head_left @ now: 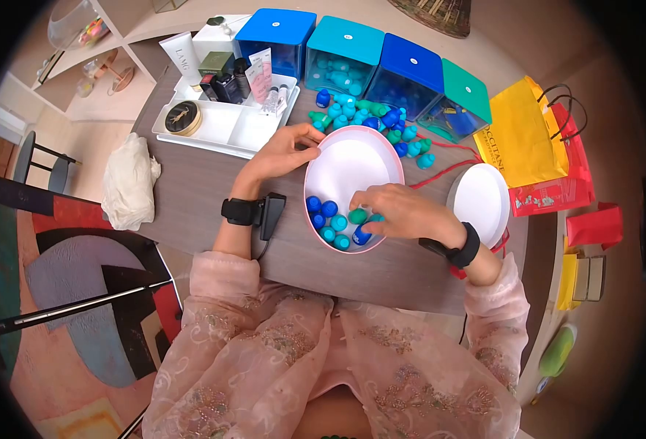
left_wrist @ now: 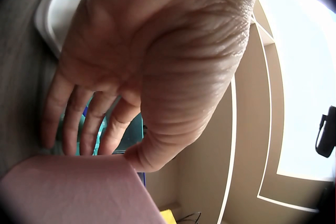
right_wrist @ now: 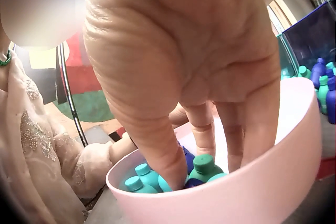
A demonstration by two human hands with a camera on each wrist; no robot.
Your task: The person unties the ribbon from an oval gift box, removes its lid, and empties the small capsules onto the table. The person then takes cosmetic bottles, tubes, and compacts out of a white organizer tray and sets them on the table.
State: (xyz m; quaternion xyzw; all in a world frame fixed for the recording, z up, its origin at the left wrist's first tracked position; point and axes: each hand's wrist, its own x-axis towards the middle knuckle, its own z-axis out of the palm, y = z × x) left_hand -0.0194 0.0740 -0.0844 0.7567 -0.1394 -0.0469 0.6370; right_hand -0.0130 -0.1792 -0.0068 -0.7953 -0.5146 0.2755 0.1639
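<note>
A round pink box (head_left: 355, 132) with a white inside stands on the table before the person. Inside it, near the front wall, lie several small dark blue bottles (head_left: 329, 209), light blue bottles (head_left: 341, 241) and a green bottle (right_wrist: 205, 167). My right hand (head_left: 403, 211) reaches down into the box, thumb and fingers among these bottles; I cannot tell whether it grips one. At the box's left rim rests my left hand (head_left: 282, 152), its fingers fairly straight along the outer wall and its thumb right at the rim.
Several loose bottles (head_left: 370, 110) lie behind the box, before a row of blue and green lidded bins (head_left: 345, 55). A white tray (head_left: 213, 132) with cosmetics stands back left. At right are a white lid (head_left: 480, 201), red ribbon (head_left: 447, 168) and a yellow bag (head_left: 524, 139).
</note>
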